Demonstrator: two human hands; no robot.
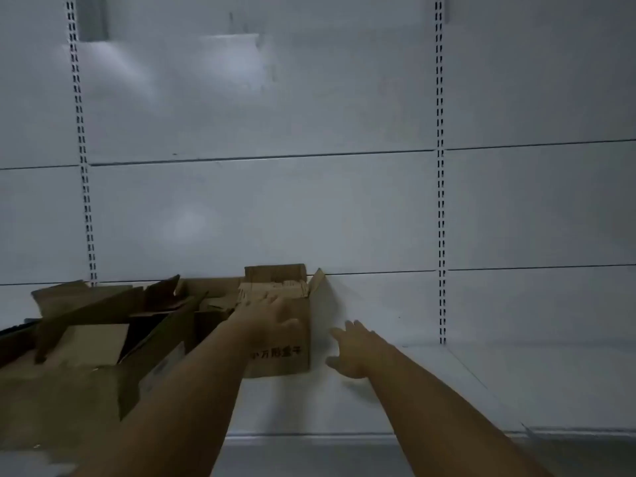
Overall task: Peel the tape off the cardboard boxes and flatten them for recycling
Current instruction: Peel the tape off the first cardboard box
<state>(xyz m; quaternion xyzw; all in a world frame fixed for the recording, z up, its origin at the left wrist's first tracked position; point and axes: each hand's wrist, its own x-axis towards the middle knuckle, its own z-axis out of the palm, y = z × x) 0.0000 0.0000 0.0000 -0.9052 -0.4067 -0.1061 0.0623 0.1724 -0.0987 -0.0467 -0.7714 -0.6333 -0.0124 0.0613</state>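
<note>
So there I was with the small box (285, 359) sitting on the white shelf (447, 390), pushed back against the back panel (309, 201), its top flaps up and what looked like cardboard pieces (275, 287) stuffed inside. My left hand (272, 321) was lying over the near top edge. The shot was blurry enough that I couldn't tell if those fingers were actually hooked on the rim or just resting there. My right hand (351, 352) was just to the right of the box, fingers spread and holding nothing, apparently not touching it yet.

What worried me: the bigger boxes (103, 325) were piled open right against its left side, flaps sticking out everywhere. If I'd dragged the small one toward me one-handed, I reckon it could've snagged a flap and pulled that whole mess along, or tipped and dumped the pieces onto the shelf. The right flap (318, 282) was splayed out too, so grabbing that instead of the wall would probably just tear it. Couldn't spot any tape from this angle either.
</note>
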